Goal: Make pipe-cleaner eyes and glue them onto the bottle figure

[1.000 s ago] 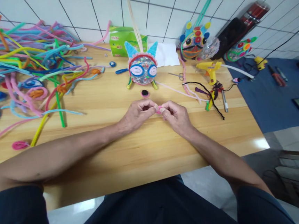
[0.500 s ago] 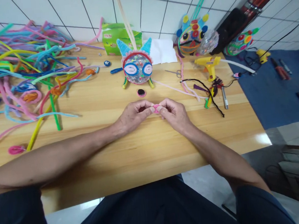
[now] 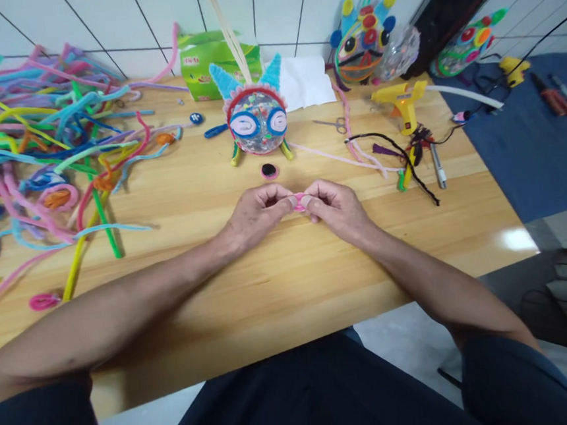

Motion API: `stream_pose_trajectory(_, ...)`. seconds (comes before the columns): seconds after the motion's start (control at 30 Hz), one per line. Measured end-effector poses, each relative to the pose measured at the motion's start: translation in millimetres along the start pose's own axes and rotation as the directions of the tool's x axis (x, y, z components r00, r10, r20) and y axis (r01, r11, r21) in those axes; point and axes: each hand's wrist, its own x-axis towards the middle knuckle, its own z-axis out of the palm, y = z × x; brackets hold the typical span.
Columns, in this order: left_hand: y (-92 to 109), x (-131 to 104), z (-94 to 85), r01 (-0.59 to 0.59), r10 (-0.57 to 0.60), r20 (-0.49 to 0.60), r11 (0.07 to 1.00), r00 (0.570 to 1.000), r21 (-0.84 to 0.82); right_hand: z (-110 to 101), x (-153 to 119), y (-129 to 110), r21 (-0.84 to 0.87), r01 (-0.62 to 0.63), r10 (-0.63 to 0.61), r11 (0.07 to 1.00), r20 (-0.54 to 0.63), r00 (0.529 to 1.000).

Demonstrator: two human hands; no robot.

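Observation:
Between my two hands is a small pink pipe cleaner coil, partly covered by fingers and thumbs. My left hand pinches its left side, and my right hand pinches its right side. Just beyond them a black-and-pink disc lies on the wooden table. Farther back stands a round clear ornament with blue pipe cleaner ears, blue-rimmed white eyes and green-yellow feet.
Loose pipe cleaners pile up at the left, with a pink coil nearer me. To the right are scissors, a yellow glue gun and a pen. A green packet and another decorated ornament stand by the tiled wall.
The view has tilted and shifted slightly. Both hands keep their pinch on the pink coil, with only a small change in finger position.

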Motion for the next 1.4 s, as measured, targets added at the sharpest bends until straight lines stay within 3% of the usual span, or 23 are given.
stream_pose_trajectory(0.2, -1, 3, 0.9, 0.090, -0.095, -0.049, 0.991, 0.994, -0.101, -2, 1, 13, 0.172, -0.012, 0.020, 0.985, -0.045, 0.999)
stream_pose_trajectory(0.37, -5, 1, 7.7, 0.032, -0.036, -0.056, 0.997, 0.998, -0.074, -2, 1, 16, 0.126, -0.001, 0.010, 0.992, -0.073, 0.997)
stream_pose_trajectory(0.5, -7, -4, 9.0, -0.090, 0.089, -0.157, 0.996, 0.984, -0.004, -1, 2, 19, 0.017, 0.002, 0.000, 1.000, -0.080, 0.997)
stream_pose_trajectory(0.6, -6, -3, 1.2, -0.203, 0.199, -0.324, 0.979, 0.925, 0.023, 0, 2, 20, -0.171, 0.050, -0.064, 0.984, -0.077, 0.995)
stream_pose_trajectory(0.67, -4, 2, -5.9, -0.233, 0.227, -0.393, 0.972, 0.891, 0.032, -1, 2, 21, -0.344, 0.111, -0.146, 0.932, -0.076, 0.986)
stream_pose_trajectory(0.77, -3, 10, -14.0, -0.224, 0.222, -0.402, 0.974, 0.888, 0.044, -4, 3, 22, -0.501, 0.176, -0.248, 0.847, -0.080, 0.965)
stream_pose_trajectory(0.9, -4, 14, -17.9, -0.200, 0.225, -0.349, 0.974, 0.910, 0.106, -7, 4, 23, -0.543, 0.190, -0.254, 0.818, -0.044, 0.966)
stream_pose_trajectory(1.0, -6, 4, -16.1, -0.226, 0.302, -0.274, 0.934, 0.913, 0.277, -5, 3, 21, -0.563, 0.203, -0.247, 0.801, -0.003, 0.969)
stream_pose_trajectory(1.13, -13, -24, -8.5, -0.358, 0.475, -0.014, 0.683, 0.880, 0.637, -2, 2, 15, -0.584, 0.198, -0.224, 0.787, 0.029, 0.974)
stream_pose_trajectory(1.27, -23, -45, -2.1, -0.346, 0.418, 0.159, 0.420, 0.894, 0.839, 0, 0, 5, -0.637, 0.167, -0.152, 0.753, 0.078, 0.985)
stream_pose_trajectory(1.4, -28, -46, 0.7, -0.376, 0.362, 0.265, 0.283, 0.894, 0.882, 0, -1, -2, -0.708, 0.189, -0.111, 0.681, 0.155, 0.982)
